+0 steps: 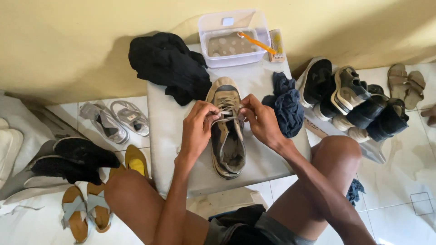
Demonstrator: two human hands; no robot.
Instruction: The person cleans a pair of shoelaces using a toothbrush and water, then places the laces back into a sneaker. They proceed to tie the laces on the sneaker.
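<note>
Laces [225, 115] are what both hands work at — the left hand [198, 128] comes in from the shoe's left side, its fingers [211, 119] curled and pinching a lace strand just over the eyelets. The right hand [260, 121] mirrors it from the other side, fingers [245, 110] pressed together on the lace, the two sets of fingertips close to each other above the tongue.

The shoe [226, 129] (tan and grey, well worn) lies upright on its sole in the middle of the pale worktop [169, 136], toe pointing away from the person, heel opening toward the knees.

A black cloth [168, 63] sits heaped at the worktop's far left corner, touching the shoe's toe. A dark blue rag [286, 104] lies just beside the right hand. At the far edge stands a clear tub [234, 38] of cloudy water with an orange toothbrush [256, 43] resting across it — next to it, against the wall, a small packet [276, 45].

On the floor to the right, a pile of shoes [349, 102] and a pair of sandals [406, 84]. To the left, grey sandals [116, 119], black shoes [72, 163], a yellow shoe [135, 159] and tan strap sandals [86, 211] near the left knee.
</note>
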